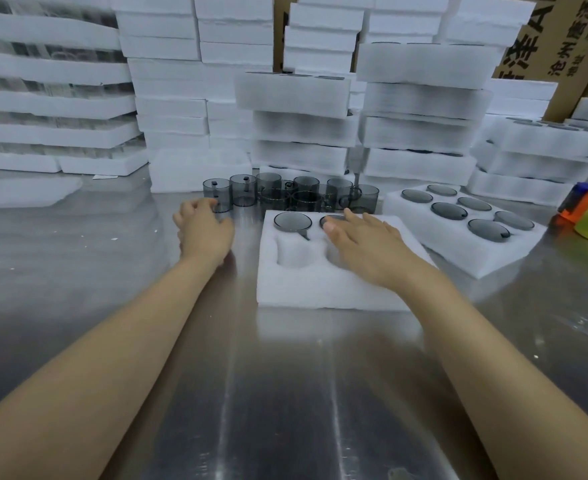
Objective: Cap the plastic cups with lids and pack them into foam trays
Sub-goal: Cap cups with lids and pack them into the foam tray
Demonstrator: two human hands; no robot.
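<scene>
Steel table [77,271] fills the lower frame, and white foam stacks [167,81] run across the top. At right centre a full tray [484,268] holds six cups, and all six seem capped, so this part is done. At centre the working tray [303,292] has two cups in its upper row and two empty pockets below them. The rest of it is hidden under the right hand [365,247], which lies flat, fingers straight, on the second cup [334,218]. Above the tray stand about nine loose cups [306,188] — open on top, as far as I can see, and I see no separate lids. The left hand [204,233] curls its fingers round the leftmost cup [221,202]. I judge this tray is only begun — most pockets are still to fill.
</scene>
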